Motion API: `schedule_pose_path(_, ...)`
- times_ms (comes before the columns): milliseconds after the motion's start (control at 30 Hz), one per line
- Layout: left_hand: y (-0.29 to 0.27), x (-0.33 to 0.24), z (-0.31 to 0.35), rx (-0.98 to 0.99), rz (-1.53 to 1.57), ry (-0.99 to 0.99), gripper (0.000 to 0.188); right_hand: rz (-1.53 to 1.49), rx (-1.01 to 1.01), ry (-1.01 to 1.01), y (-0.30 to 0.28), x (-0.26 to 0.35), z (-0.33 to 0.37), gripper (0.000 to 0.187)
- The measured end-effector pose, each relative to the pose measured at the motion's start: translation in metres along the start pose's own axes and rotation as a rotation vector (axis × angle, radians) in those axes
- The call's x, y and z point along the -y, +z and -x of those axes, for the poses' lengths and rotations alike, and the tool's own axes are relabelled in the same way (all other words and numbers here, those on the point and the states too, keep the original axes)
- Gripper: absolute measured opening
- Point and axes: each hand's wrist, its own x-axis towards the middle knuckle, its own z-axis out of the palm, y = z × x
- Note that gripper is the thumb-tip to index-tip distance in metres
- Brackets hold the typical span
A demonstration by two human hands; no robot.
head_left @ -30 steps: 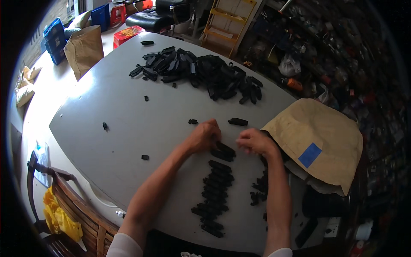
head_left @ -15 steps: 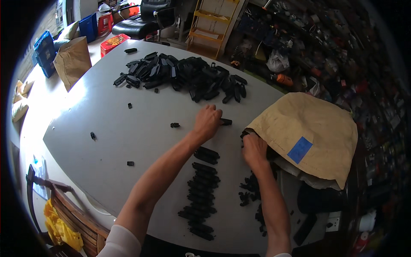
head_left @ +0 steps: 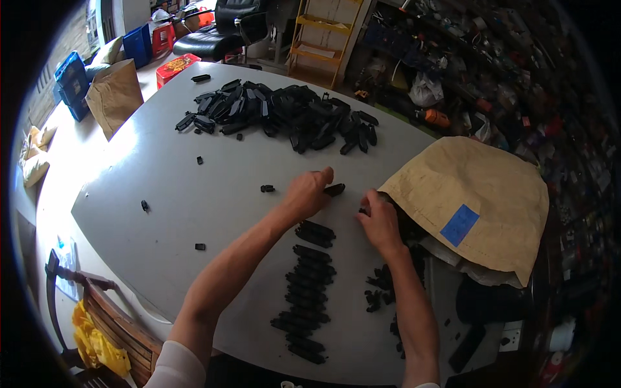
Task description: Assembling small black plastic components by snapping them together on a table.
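My left hand (head_left: 309, 193) is closed on a long black plastic part (head_left: 334, 189), whose end sticks out to the right of the fingers. At the mouth of the brown paper bag (head_left: 498, 187), my right hand (head_left: 380, 223) pinches a small black piece (head_left: 363, 211), mostly covered by the fingers. Below my left hand, a column of similar long black parts (head_left: 307, 284) lies side by side on the table. Small black pieces (head_left: 378, 284) are scattered beside my right forearm. A big heap of the long black parts (head_left: 284, 110) covers the table's far side.
The pale table (head_left: 149, 258) carries several single small black bits on its left. A wooden chair (head_left: 123, 330) with a yellow bag stands at the near left. Cluttered shelves (head_left: 466, 58) line the right, and a black office chair (head_left: 223, 35) stands beyond the table.
My right hand has drawn back slightly from the bag's mouth, a small black piece in its fingers. My left hand has come a little nearer and turned, still holding the long part.
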Motion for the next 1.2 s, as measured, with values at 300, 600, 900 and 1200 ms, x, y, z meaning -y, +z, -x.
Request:
schedule_pose_path(300, -0.022, 0.023, 0.000, 0.385, 1.311, -0.374, 0.023, -0.974, 0.221, 0.280, 0.001, -0.012, 0.000, 0.018)
schedule_pose_path(600, -0.016, 0.025, 0.012, 0.264, 1.408, -0.319, 0.020, -0.917, 0.191, 0.258, 0.000, -0.010, 0.003, 0.015)
schedule_pose_path(900, -0.027, 0.010, 0.015, 0.240, 1.087, -0.422, 0.010, -1.061, 0.232, 0.401, -0.002, -0.003, 0.005, 0.012)
schedule_pose_path(1200, -0.017, 0.009, 0.012, 0.135, 0.080, -0.253, 0.036, -1.004, 0.335, 0.378, -0.001, -0.007, 0.004, 0.012)
